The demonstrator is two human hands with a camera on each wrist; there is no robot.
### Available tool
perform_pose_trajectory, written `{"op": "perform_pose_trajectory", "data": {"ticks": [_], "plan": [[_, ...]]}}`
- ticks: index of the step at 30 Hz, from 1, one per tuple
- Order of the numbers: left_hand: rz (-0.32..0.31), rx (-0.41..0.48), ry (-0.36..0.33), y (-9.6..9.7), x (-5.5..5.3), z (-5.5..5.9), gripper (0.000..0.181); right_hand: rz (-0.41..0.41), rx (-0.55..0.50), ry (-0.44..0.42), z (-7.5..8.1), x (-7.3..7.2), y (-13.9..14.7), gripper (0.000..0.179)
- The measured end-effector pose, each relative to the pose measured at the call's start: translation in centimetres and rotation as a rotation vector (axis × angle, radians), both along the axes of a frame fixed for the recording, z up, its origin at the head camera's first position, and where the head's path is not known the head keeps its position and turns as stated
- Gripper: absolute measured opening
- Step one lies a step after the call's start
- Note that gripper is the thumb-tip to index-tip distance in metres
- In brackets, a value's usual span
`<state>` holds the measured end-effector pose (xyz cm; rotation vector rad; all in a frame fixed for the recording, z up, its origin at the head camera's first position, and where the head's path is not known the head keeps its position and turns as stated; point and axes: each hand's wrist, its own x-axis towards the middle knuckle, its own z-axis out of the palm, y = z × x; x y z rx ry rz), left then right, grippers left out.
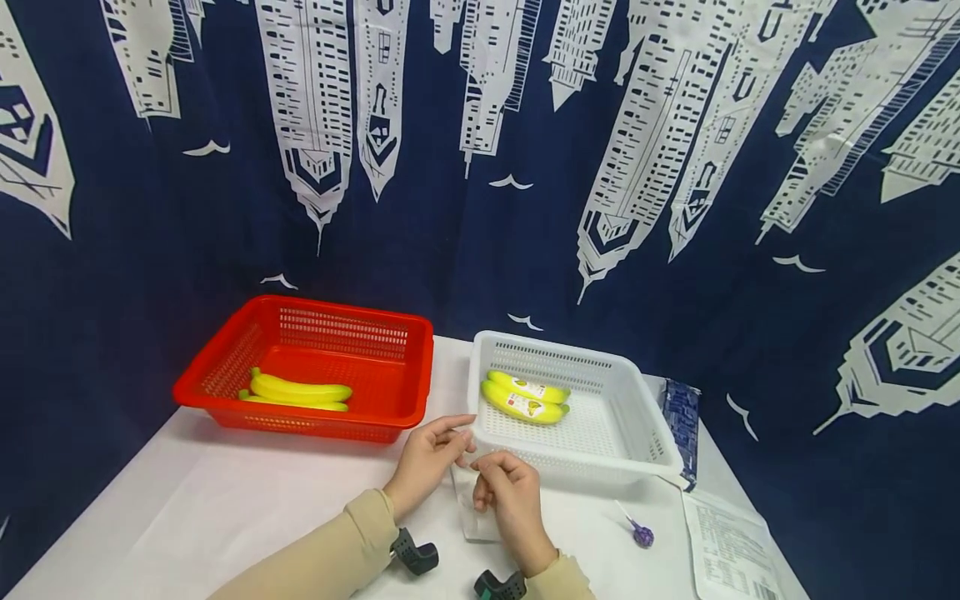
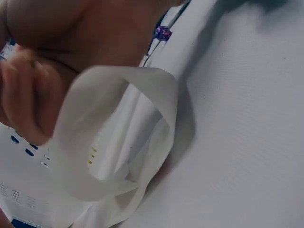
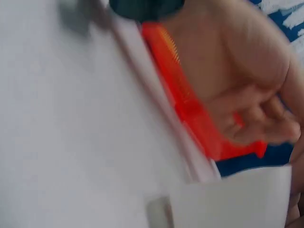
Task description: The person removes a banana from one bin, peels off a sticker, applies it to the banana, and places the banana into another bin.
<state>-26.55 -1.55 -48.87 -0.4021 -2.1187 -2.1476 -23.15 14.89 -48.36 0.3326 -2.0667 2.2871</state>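
Observation:
In the head view my left hand (image 1: 431, 458) and right hand (image 1: 510, 500) are close together before the white basket. Between them hangs a thin white bag (image 1: 474, 508), its top edge pinched by the fingers of both hands. Seen from the left wrist, the bag (image 2: 161, 90) bows into a rounded open loop. The right wrist view is blurred; there a straight edge of the bag (image 3: 232, 199) shows at the lower right. Exactly where the fingertips meet the bag is partly hidden.
A red basket (image 1: 303, 427) holds yellow bananas (image 1: 300, 390). The white basket (image 1: 562, 457) holds two labelled bananas (image 1: 525, 402). A purple lollipop (image 1: 642, 535), a white printed packet (image 1: 731, 546) and a dark blue packet (image 1: 681, 425) lie at the right. A patterned curtain (image 1: 442, 225) hangs behind.

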Motion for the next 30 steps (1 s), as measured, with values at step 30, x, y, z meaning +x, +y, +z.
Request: {"op": "perform_pose_trajectory", "data": {"ticks": [30], "plan": [[0.823,-0.689,0.637,-15.3,3.5,2.2,0.011,0.213,0.083,-0.168,3.6,-1.3,-4.8,0.046]]}}
